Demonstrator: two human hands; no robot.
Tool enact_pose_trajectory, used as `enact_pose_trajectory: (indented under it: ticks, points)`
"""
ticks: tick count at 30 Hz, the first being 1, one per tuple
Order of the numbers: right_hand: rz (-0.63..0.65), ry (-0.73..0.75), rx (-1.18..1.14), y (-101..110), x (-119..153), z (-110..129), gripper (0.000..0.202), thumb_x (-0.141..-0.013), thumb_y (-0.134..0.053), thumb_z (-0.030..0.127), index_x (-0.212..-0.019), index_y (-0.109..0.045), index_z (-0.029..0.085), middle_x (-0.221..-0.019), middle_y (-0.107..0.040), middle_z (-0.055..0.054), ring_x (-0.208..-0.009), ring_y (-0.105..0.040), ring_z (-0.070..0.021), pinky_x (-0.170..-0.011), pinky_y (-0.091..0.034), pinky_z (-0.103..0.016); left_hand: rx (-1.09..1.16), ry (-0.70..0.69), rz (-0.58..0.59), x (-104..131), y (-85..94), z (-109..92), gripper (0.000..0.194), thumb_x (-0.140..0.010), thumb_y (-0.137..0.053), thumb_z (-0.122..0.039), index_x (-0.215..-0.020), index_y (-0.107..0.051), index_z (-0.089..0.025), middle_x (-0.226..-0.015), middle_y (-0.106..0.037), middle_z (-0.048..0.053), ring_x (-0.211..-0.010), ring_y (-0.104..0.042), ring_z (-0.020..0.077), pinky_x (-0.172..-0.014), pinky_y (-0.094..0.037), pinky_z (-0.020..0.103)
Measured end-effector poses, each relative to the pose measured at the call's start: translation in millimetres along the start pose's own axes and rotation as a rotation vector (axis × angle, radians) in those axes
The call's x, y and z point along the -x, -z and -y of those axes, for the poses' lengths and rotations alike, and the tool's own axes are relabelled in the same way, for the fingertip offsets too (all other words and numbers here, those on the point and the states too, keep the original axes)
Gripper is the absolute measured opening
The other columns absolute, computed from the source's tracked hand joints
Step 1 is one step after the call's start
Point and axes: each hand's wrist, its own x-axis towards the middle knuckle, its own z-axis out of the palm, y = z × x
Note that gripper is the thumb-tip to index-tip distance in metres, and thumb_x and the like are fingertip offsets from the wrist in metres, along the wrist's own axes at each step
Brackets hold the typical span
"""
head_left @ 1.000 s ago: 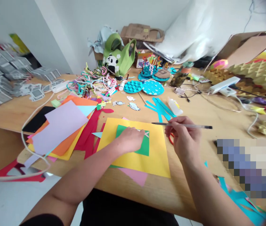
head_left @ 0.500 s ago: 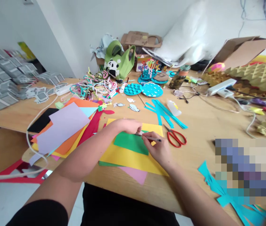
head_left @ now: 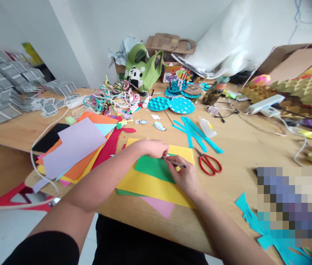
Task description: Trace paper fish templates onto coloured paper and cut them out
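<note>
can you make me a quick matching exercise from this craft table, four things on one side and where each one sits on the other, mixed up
Things:
1. pen
2. green paper
3. red scissors
4. panda bag

Places:
A. at the far edge of the table, by the wall
B. lying flat on the yellow sheet
C. on bare wood just right of the yellow sheet
D. pinched in the right hand, tip at the green paper

The left hand presses the green paper's top edge.

Pairs: 1-D, 2-B, 3-C, 4-A
</note>
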Motion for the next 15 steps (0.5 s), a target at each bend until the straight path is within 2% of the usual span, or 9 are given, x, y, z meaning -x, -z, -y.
enact_pose_trajectory:
  ticks: [8, 15]
  points:
    - [-0.018, 0.036, 0.0, -3.9, 0.0, -7.4, 0.014, -0.089, -0.054, 0.027, -0.094, -0.065, 0.018, -0.083, -0.07, -0.007, -0.069, -0.066, -0.017, -0.064, -0.052, -0.029, -0.009, -0.017, 0.003, -3.0, -0.5, 2.2, 0.038, -0.078, -0.051, -0.013, -0.114, -0.059, -0.023, -0.114, -0.068, 0.005, -0.101, -0.063, 0.0213, -0.08, -0.047, 0.03]
    - [-0.017, 0.049, -0.006, -4.7, -0.8, -7.1, 0.014, -0.089, -0.054, 0.026, -0.095, -0.064, 0.019, -0.086, -0.07, -0.007, -0.072, -0.067, -0.0178, -0.066, -0.052, -0.03, -0.013, -0.016, 0.0, -2.8, -1.5, 1.7, 0.036, -0.078, -0.051, -0.013, -0.112, -0.058, -0.023, -0.113, -0.068, 0.005, -0.102, -0.062, 0.0223, -0.08, -0.046, 0.032]
